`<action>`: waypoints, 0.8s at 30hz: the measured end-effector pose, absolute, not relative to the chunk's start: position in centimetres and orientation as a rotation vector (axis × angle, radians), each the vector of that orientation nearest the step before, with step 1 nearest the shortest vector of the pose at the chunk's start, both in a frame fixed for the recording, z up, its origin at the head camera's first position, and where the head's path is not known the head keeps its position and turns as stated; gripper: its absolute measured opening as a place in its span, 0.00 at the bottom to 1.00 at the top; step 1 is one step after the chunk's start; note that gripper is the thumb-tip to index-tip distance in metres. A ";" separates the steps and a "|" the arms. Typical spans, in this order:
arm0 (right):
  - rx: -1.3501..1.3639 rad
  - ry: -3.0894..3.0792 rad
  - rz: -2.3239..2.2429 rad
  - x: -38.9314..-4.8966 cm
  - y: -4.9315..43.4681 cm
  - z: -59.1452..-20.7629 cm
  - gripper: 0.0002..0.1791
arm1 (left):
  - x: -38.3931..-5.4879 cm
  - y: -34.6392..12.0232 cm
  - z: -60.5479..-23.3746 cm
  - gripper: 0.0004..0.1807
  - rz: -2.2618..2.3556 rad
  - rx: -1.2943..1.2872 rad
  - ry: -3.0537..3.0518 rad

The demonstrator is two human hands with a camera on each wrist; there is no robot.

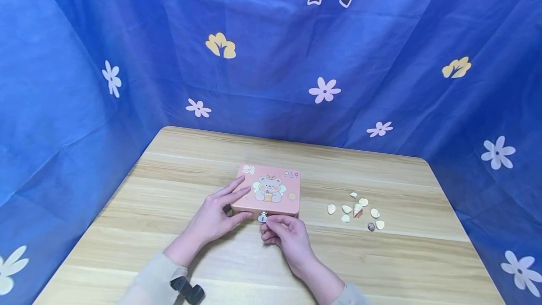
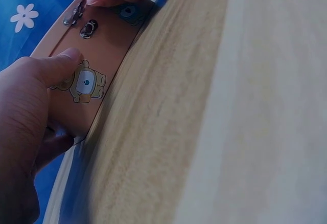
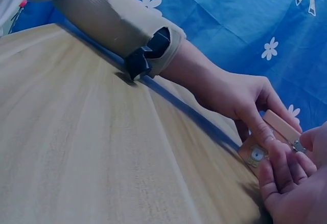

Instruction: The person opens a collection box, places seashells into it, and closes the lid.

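Note:
A pink box [image 1: 275,208] with a bear on its lid lies on the table, lid down. My left hand [image 1: 216,215] grips its left end, fingers over the lid and thumb against the front wall. At the middle of the front, my right hand [image 1: 290,239] has its thumb and forefinger at the edge of the silver latch [image 1: 263,218], the other fingers curled beneath. In the left wrist view the latch plate [image 2: 74,13] stands away from the metal catch [image 2: 88,28] on the front wall. The right wrist view shows the right thumb [image 3: 311,138] beside the latch [image 3: 298,146].
Several small pale seashells [image 1: 346,209] lie scattered on the table right of the box, with a reddish one [image 1: 357,210] and a dark one [image 1: 371,226] among them. The wooden table [image 1: 169,192] is enclosed by blue flowered cloth [image 1: 262,60]. A black strapped device [image 1: 188,291] sits on the left wrist.

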State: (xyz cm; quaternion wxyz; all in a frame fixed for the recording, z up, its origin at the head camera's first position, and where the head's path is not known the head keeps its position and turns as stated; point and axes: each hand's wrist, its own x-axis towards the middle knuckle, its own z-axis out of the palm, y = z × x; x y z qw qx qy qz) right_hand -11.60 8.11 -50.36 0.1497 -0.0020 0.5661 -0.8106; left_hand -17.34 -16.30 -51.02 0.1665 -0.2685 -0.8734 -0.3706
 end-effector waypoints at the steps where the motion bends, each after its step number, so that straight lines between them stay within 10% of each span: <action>1: 0.002 1.631 -2.323 -11.7 8.1 -50.3 0.13 | -17.4 -16.3 -51.0 0.39 -1.052 -0.761 -2.488; 24: 0.003 1.617 -2.278 -12.1 6.8 -50.0 0.18 | -17.5 -16.5 -50.8 0.39 -1.040 -0.791 -2.495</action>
